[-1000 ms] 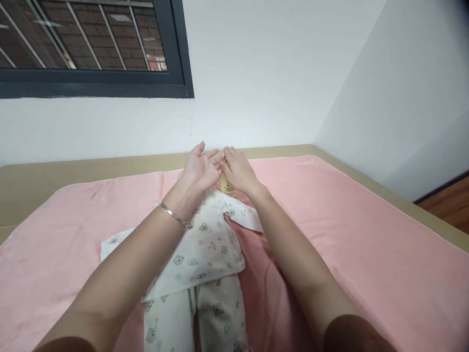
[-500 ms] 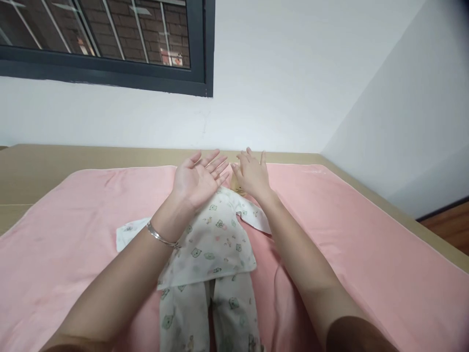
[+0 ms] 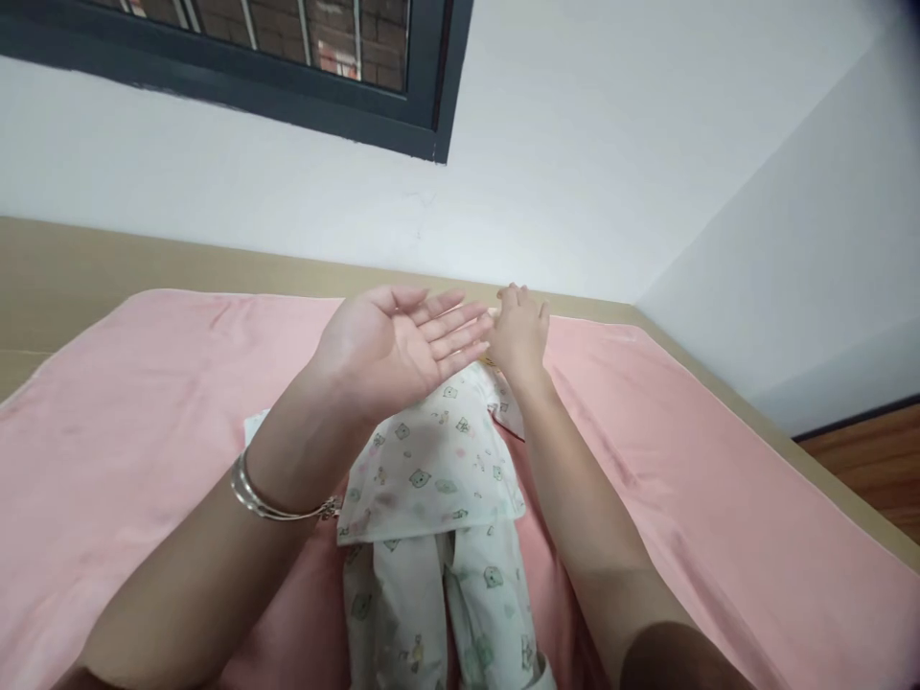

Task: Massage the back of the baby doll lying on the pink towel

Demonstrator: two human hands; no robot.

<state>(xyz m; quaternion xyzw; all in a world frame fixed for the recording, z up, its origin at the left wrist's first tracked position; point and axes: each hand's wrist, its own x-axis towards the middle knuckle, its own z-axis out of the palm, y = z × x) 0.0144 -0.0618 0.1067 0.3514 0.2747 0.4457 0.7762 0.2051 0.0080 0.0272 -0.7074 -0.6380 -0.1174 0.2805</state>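
My left hand (image 3: pixel 402 345) is palm up with its fingers stretched out and holds nothing; a silver bracelet circles its wrist. My right hand (image 3: pixel 521 331) reaches farther back, back of the hand up, fingers a little bent and apart. Below the hands lies a white baby top (image 3: pixel 438 470) printed with small animals and leaves, its sleeves spread sideways. Matching baby pants (image 3: pixel 402 613) extend from under its hem toward me. A small yellowish thing above the collar is mostly hidden by my hands; whether my right hand touches it I cannot tell.
A pink blanket (image 3: pixel 158 402) lies under the clothes on a light wooden surface (image 3: pixel 79 259). Behind it stands a white wall (image 3: pixel 561 172) with a dark-framed window (image 3: pixel 424 105). Brown wood (image 3: pixel 862 450) shows at the right.
My view has tilted and shifted. My left hand has come nearer and looks larger, its fingertips now close to my right hand. My right hand's fingers are less spread than before.
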